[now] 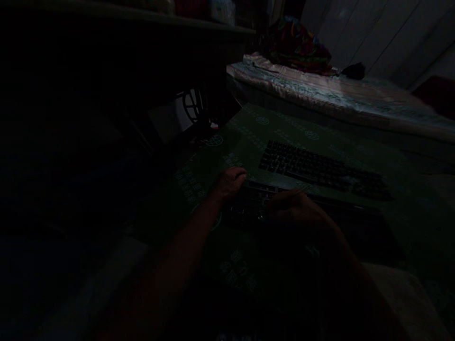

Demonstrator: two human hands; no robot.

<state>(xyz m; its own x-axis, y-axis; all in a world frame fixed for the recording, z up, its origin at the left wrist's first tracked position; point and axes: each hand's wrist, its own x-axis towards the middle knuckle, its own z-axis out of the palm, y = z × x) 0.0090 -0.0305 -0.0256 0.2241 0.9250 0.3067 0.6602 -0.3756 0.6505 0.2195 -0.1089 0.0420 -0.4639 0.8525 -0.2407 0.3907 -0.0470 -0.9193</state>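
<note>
In very dim light a black keyboard point(362, 227) lies on the green printed surface, with keys or key sockets showing at its left part. My left hand point(230, 183) is closed at its upper left corner, the fingers curled over the edge. Over the left-middle part of this keyboard my right hand point(298, 207) is bent down, fingers pinched together. A faint thin line sticks up beside its knuckles, perhaps a slim tool; its kind cannot be made out. Just beyond lies a block of dark keycaps in keyboard layout point(320, 166).
The green sheet point(245, 135) with pale lettering and globe marks spreads under everything. Behind it rises a bed or platform with a patterned cover point(320, 92), bearing a bundled red cloth point(298, 45). A dark table point(199, 23) and a fan-like round grille point(192, 106) stand left.
</note>
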